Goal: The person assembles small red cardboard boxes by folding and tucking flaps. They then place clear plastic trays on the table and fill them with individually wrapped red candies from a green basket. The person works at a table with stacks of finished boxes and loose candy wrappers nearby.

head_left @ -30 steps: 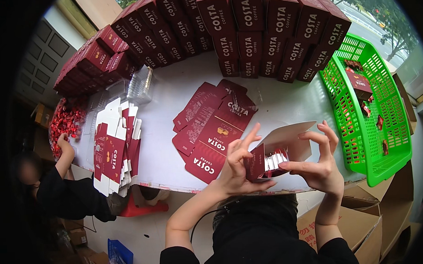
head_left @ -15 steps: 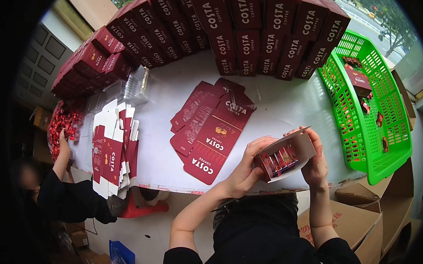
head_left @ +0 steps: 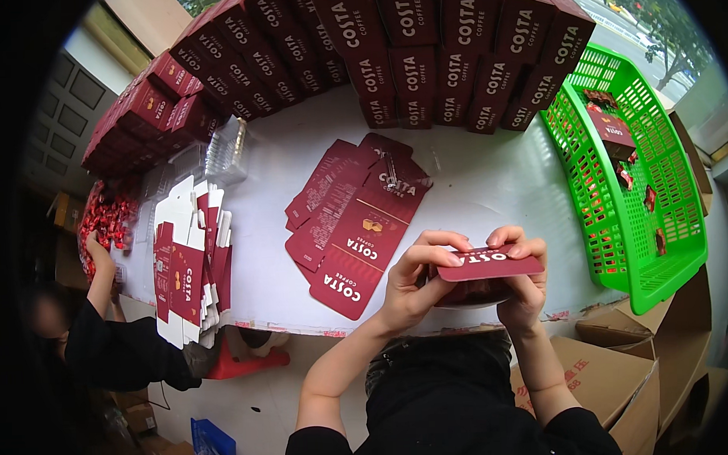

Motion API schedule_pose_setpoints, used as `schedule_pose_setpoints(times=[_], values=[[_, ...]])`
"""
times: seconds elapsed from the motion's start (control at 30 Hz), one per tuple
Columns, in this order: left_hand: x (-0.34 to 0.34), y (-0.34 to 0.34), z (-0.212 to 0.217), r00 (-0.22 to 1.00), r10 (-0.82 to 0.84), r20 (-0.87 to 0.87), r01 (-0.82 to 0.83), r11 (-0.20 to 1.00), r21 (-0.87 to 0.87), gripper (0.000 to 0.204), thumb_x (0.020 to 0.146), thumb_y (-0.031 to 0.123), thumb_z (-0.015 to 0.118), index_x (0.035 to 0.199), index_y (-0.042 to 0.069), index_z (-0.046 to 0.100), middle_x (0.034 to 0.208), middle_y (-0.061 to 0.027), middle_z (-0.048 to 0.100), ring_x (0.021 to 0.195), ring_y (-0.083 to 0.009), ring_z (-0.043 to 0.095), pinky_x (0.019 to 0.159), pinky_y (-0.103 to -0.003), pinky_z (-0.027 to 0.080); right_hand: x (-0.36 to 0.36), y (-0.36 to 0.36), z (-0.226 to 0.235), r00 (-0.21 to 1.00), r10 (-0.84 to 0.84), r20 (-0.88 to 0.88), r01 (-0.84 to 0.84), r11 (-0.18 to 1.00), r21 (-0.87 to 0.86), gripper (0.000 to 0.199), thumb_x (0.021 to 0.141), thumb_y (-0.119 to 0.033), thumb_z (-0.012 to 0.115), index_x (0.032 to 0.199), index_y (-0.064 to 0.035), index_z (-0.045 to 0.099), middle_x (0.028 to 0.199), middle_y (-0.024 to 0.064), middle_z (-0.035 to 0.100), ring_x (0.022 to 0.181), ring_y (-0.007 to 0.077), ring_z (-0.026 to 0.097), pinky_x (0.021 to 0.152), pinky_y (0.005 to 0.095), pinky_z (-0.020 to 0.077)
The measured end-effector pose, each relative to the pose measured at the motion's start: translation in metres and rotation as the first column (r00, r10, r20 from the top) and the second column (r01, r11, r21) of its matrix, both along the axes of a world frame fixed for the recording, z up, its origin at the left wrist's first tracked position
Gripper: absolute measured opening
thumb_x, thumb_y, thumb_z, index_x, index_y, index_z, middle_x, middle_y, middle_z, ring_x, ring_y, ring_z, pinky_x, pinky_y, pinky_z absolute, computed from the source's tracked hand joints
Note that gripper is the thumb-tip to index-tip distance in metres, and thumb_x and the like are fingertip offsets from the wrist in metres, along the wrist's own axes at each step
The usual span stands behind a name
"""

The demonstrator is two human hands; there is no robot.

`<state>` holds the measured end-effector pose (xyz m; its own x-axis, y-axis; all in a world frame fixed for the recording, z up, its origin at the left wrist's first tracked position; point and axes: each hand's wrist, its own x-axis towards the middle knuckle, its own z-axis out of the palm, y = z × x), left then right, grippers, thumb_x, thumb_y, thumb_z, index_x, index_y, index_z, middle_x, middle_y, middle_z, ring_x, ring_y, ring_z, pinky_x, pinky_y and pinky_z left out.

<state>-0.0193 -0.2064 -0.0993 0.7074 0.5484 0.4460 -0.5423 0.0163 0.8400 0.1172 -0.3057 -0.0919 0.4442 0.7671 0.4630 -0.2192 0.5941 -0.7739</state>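
Observation:
Between my two hands is a maroon carton [head_left: 494,265], held over the table's front edge. Its end flap is partly folded over the opening, and a dark gap shows below the flap. My left hand [head_left: 418,283] grips the carton's left side, fingers on top. My right hand [head_left: 522,282] closes on its right side, with fingertips bent onto the flap. The carton's contents are mostly hidden in shadow. Just left of my hands, several flat maroon cartons [head_left: 356,244] lie overlapped on the white table [head_left: 256,231].
Filled-out maroon boxes [head_left: 411,73] form a wall at the back. A green basket [head_left: 566,164] with a box and small packets stands right. Unfolded cartons [head_left: 185,266] and clear trays [head_left: 227,150] lie left. A co-worker's hand [head_left: 98,246] reaches into red packets [head_left: 111,216].
The carton has tipped from open, with small packets showing inside, to flap folded across. Both hands have drawn closer together, and my right hand now presses the flap.

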Motion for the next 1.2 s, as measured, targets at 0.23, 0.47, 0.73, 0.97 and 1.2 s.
schedule_pose_setpoints(times=[0.23,0.47,0.73,0.97,1.2], values=[[0.003,0.001,0.002,0.997,0.069,0.043,-0.074,0.99,0.12,0.014,0.083,0.004,0.044,0.086,0.009,0.057,0.108,-0.0093,0.056,0.109,-0.0249,0.052,0.112,-0.053,0.014,-0.004,-0.008,0.001,0.991,-0.041,0.124,0.047,0.998,-0.051,0.037,0.081,-0.04,0.057,0.095,-0.0064,0.053,0.116,0.0187,0.045,0.108,0.0242,0.043,0.099,0.0394,0.0339],[0.004,0.0,-0.001,0.993,0.111,0.035,-0.116,0.95,0.291,0.03,0.069,0.022,0.065,0.094,0.011,0.051,0.115,-0.0123,0.05,0.113,-0.0292,0.048,0.112,-0.058,0.009,-0.003,-0.007,-0.011,0.918,-0.21,0.336,0.221,0.975,0.005,0.039,0.075,-0.034,0.058,0.098,-0.0046,0.05,0.121,0.0227,0.04,0.11,0.0284,0.042,0.098,0.043,0.0338],[0.0,0.003,-0.012,0.989,0.148,0.029,-0.149,0.919,0.365,0.045,0.071,0.014,0.069,0.11,0.007,0.047,0.124,-0.0226,0.047,0.117,-0.0322,0.045,0.111,-0.055,0.019,-0.001,0.002,-0.025,0.9,-0.294,0.321,0.245,0.952,0.185,0.043,0.084,-0.015,0.055,0.12,-0.004,0.035,0.124,0.0258,0.039,0.112,0.0331,0.046,0.098,0.0478,0.037],[0.007,0.0,-0.021,0.977,0.167,0.132,-0.202,0.926,0.319,0.028,0.091,0.022,0.057,0.114,0.009,0.046,0.126,-0.0259,0.045,0.117,-0.0329,0.045,0.108,-0.054,0.026,-0.013,0.008,-0.028,0.794,-0.484,0.368,0.411,0.873,0.262,0.046,0.089,-0.028,0.065,0.117,-0.0044,0.038,0.116,0.0221,0.045,0.104,0.0338,0.051,0.09,0.0467,0.0437],[0.005,0.003,-0.025,0.975,0.16,0.151,-0.205,0.909,0.362,0.016,0.093,0.022,0.053,0.106,0.015,0.046,0.127,-0.0268,0.042,0.116,-0.0337,0.048,0.108,-0.054,0.028,-0.011,0.005,-0.024,0.715,-0.513,0.475,0.397,0.857,0.328,0.021,0.086,-0.014,0.061,0.104,-0.0077,0.052,0.114,0.0236,0.044,0.103,0.0369,0.05,0.088,0.0489,0.0444]])
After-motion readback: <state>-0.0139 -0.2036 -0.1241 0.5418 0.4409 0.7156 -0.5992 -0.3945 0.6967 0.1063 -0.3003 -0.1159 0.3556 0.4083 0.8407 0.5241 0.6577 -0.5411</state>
